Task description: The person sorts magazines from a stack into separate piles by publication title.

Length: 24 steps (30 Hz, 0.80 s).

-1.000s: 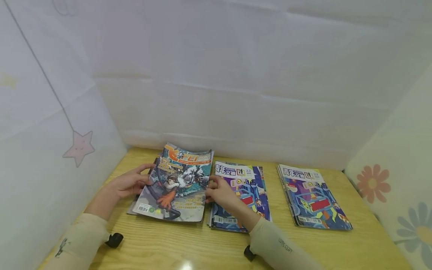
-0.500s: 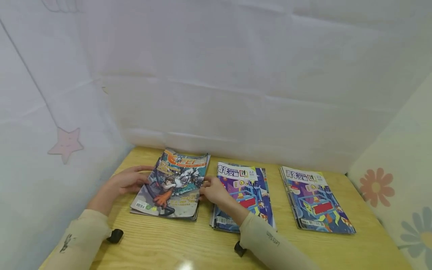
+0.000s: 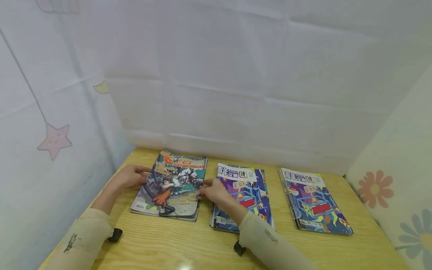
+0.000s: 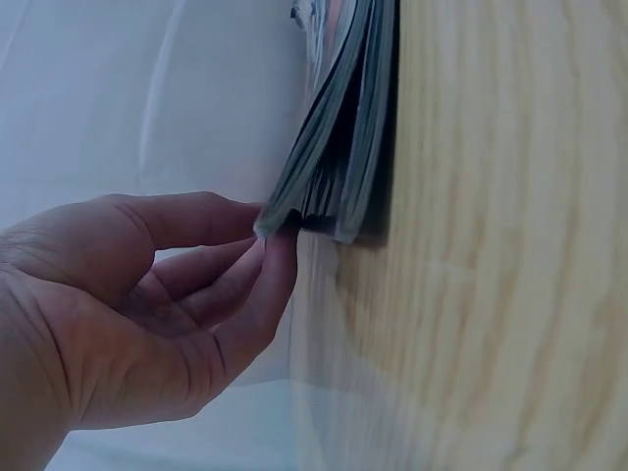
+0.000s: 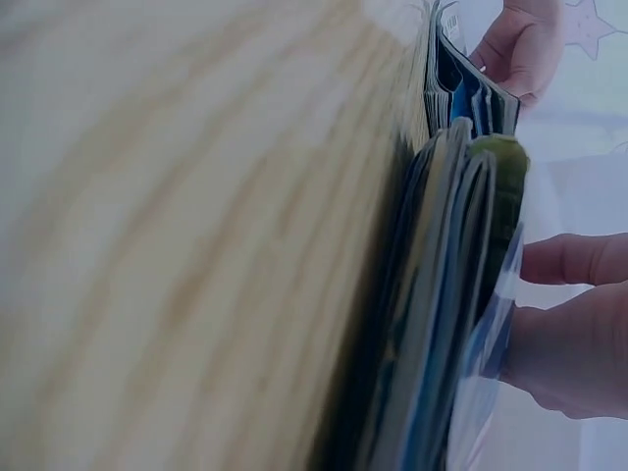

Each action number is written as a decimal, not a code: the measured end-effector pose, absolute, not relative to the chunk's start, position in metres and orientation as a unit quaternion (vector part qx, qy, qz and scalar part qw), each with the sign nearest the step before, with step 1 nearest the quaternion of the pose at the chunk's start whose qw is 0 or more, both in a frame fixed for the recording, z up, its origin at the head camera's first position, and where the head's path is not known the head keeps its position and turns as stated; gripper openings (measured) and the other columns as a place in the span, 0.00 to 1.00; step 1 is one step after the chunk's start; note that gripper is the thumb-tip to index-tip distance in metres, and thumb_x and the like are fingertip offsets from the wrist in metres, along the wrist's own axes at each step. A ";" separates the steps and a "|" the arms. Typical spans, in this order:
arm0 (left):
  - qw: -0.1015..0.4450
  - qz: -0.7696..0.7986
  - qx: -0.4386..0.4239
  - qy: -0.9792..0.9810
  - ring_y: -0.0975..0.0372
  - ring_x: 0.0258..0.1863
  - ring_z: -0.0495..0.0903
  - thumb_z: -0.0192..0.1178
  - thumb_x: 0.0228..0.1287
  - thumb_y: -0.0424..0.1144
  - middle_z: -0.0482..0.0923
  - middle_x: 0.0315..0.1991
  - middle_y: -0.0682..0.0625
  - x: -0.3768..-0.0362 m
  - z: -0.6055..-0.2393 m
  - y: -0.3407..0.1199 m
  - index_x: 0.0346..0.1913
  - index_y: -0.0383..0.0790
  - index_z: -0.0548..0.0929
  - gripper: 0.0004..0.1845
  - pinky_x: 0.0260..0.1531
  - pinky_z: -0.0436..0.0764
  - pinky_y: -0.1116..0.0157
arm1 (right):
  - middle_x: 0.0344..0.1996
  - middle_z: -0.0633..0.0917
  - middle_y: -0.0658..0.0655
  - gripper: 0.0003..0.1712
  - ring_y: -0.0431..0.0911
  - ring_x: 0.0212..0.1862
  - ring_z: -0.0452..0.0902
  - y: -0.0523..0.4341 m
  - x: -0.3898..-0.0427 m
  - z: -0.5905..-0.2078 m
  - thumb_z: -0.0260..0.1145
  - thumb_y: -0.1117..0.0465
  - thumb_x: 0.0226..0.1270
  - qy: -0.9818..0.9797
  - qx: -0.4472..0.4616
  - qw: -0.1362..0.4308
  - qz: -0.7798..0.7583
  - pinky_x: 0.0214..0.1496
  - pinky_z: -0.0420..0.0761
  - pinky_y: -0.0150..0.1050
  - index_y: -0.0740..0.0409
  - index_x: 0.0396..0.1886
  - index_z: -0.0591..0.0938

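Observation:
A magazine (image 3: 183, 180) with an orange title and a cartoon figure on its cover tops the left stack. My left hand (image 3: 129, 177) pinches its left edge. In the left wrist view the thumb (image 4: 186, 218) is on the cover side and a finger (image 4: 265, 299) reaches under the upper part of the stack, which gapes above the lower part. My right hand (image 3: 216, 192) reaches across the middle stack and holds the right edge of the same magazine between fingers and thumb. In the right wrist view the middle stack hides part of this hand's fingertips.
The middle stack of purple-covered magazines (image 3: 233, 221) lies under my right forearm. Farther right is another stack of magazines (image 3: 317, 202) with the same cover. All lie on a wooden table (image 3: 162, 247), bounded by a white cloth wall (image 3: 216, 93) at the back.
The magazine on the left has come down and now lies squarer over its stack. Both hands have stayed at its edges, the right one shifting slightly left. The head view has turned a little.

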<state>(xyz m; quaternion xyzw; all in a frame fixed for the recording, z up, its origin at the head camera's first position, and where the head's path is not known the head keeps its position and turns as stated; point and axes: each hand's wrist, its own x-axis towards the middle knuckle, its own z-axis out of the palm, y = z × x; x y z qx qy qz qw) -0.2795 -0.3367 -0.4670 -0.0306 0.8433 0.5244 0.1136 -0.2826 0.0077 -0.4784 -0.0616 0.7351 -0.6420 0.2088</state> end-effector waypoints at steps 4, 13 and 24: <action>0.108 0.525 -0.032 0.844 0.52 0.45 0.83 0.58 0.67 0.22 0.74 0.57 0.26 -0.279 -0.468 -0.336 0.72 0.20 0.64 0.31 0.45 0.85 0.56 | 0.65 0.73 0.73 0.34 0.54 0.42 0.86 0.010 -0.277 -0.475 0.63 0.75 0.67 0.730 -0.059 0.218 -0.644 0.53 0.83 0.51 0.77 0.72 0.65; 0.109 0.480 -0.036 0.870 0.50 0.47 0.79 0.60 0.66 0.25 0.71 0.58 0.28 -0.281 -0.469 -0.336 0.71 0.20 0.66 0.31 0.43 0.84 0.56 | 0.53 0.80 0.72 0.34 0.63 0.47 0.83 0.019 -0.262 -0.460 0.58 0.72 0.69 0.762 -0.090 0.187 -0.614 0.51 0.84 0.51 0.78 0.73 0.62; 0.082 0.455 -0.007 0.887 0.47 0.39 0.80 0.52 0.76 0.35 0.71 0.59 0.23 -0.273 -0.451 -0.322 0.72 0.22 0.65 0.27 0.41 0.83 0.50 | 0.43 0.84 0.57 0.24 0.50 0.41 0.84 0.049 -0.253 -0.450 0.59 0.67 0.69 0.851 -0.167 0.034 -0.498 0.35 0.83 0.41 0.66 0.64 0.78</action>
